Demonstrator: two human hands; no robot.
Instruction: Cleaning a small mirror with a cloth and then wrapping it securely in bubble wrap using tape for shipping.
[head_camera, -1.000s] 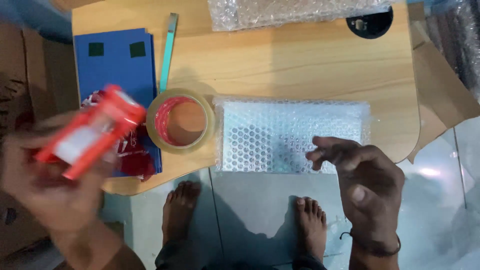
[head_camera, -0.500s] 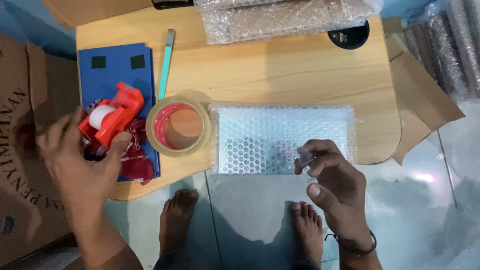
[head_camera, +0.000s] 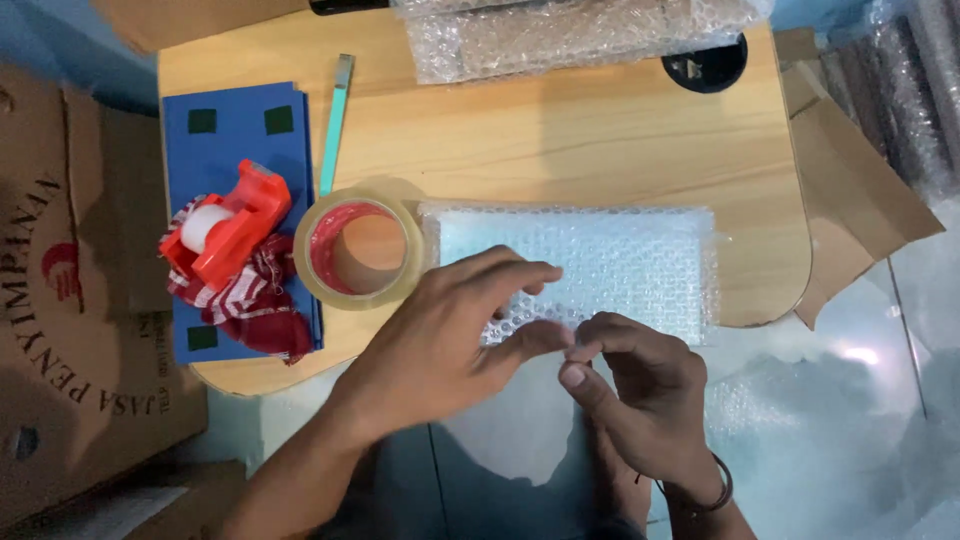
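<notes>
Pinching the near edge of a bubble-wrapped parcel (head_camera: 590, 265) on the wooden surface (head_camera: 560, 140), both hands meet. Left hand (head_camera: 440, 335) lies flat; right hand (head_camera: 640, 390) seems closed on the wrap. Light, soft, probably slippery; best taken at its edges.

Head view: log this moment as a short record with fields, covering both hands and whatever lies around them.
surface: wooden table
left hand: left hand lies fingers spread on the bubble-wrapped parcel
right hand: right hand pinches at the parcel's near edge, beside the left fingertips
left of parcel: clear tape roll, lying flat, touching the parcel
far left: red tape dispenser on a red and white cloth, over blue sheets
far edge: bubble wrap bundle
beside table: cardboard box
</notes>
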